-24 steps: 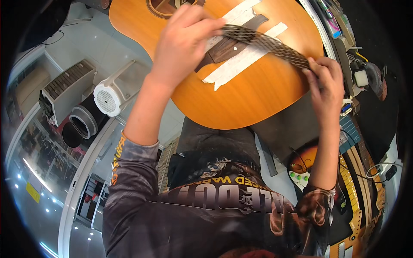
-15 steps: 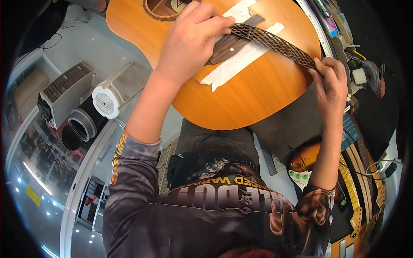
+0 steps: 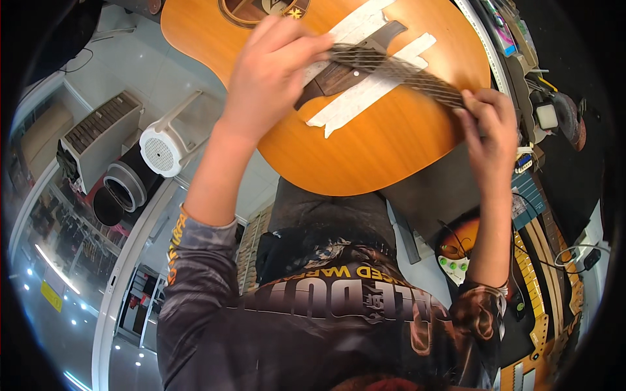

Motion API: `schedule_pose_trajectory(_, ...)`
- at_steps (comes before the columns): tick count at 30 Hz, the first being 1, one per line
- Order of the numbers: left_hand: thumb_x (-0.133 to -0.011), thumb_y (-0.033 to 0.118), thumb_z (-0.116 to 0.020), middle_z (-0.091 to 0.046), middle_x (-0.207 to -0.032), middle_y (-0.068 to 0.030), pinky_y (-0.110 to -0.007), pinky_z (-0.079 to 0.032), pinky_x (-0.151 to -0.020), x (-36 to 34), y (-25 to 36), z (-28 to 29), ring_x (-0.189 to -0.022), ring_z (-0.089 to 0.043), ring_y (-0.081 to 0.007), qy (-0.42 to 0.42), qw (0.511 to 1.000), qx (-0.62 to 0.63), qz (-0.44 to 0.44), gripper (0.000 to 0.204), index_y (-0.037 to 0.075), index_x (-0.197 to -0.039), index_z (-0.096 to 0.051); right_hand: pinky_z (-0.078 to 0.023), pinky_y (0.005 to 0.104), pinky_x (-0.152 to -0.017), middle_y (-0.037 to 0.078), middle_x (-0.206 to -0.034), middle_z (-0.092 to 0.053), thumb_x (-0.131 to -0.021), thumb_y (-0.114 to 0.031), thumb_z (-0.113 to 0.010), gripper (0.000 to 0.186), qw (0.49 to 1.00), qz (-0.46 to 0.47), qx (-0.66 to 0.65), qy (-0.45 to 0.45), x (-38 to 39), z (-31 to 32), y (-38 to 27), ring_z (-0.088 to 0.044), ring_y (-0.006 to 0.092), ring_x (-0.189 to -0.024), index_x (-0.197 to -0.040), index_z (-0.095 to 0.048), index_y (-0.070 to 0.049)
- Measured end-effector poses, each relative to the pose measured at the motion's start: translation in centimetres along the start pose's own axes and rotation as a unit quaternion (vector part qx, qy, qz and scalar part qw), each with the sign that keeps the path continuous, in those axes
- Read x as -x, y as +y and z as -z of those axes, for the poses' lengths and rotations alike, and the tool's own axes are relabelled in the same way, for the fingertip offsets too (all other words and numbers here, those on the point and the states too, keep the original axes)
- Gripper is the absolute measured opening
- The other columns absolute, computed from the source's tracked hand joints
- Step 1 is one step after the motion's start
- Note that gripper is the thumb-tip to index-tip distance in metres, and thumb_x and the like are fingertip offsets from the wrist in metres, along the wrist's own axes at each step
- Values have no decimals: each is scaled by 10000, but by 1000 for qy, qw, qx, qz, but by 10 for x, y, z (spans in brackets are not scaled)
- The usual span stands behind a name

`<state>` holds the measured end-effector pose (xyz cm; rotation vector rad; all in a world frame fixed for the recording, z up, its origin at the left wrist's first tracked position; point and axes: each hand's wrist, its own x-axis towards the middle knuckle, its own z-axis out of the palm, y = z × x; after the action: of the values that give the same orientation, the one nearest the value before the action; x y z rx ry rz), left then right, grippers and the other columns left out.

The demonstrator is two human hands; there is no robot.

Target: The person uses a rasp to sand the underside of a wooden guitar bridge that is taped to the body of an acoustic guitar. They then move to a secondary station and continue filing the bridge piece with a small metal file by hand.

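My left hand grips one end of a long dark lattice strip, and my right hand pinches the other end; both hands' fingers are closed on it, and the strip is blurred. It crosses above an orange acoustic guitar body. Under it lie the dark wooden bridge, with a small white dot, and bands of white tape on either side. The soundhole is at the top edge. My forearms come from below.
A white stool, a grey ribbed box and dark cylinders stand on the tiled floor at left, beside glass doors. At right are small tools, an electric guitar, cables and yellowish necks.
Since half a second ago both hands have moved left with the strip, my left hand also a little downward. The strip, sharp then, is now blurred.
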<state>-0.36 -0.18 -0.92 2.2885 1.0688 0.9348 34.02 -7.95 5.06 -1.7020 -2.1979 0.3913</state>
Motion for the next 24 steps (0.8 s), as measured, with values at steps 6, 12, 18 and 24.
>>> schedule_pose_trajectory(6,-841,20,-798,-625,-873,-62,-407,-504,-770,6,-3,6,-877,-597,-293,11,999,-20,28,212,70,-1047,-786,-555,406,-820,99,-1049,-686,-872,-50,-839,229,1000,0,3,-10,-3,-2,-9,-673,308,-972,-1087,-759,-44)
schedule_pose_trajectory(12,-820,-10,-799,-664,-914,-61,-398,-506,-773,6,5,0,-893,-607,-290,0,1000,-1,7,260,70,-1067,-796,-557,413,-825,96,-1065,-696,-863,-41,-841,246,1000,12,19,-1,-1,4,-3,-677,308,-979,-1096,-762,-48)
schedule_pose_trajectory(18,-838,6,-790,-631,-886,-65,-405,-505,-782,16,-1,9,-869,-592,-299,7,999,-16,39,211,65,-1040,-771,-558,412,-814,85,-1049,-687,-862,-60,-855,230,1000,3,11,-9,1,-4,-17,-670,300,-965,-1073,-764,-58)
schedule_pose_trajectory(24,-829,-24,-790,-661,-909,-70,-396,-510,-780,8,6,1,-892,-610,-296,-12,1000,0,15,268,67,-1081,-784,-548,403,-813,98,-1040,-689,-852,-43,-857,232,1000,0,16,7,4,3,-7,-665,304,-950,-1063,-761,-39)
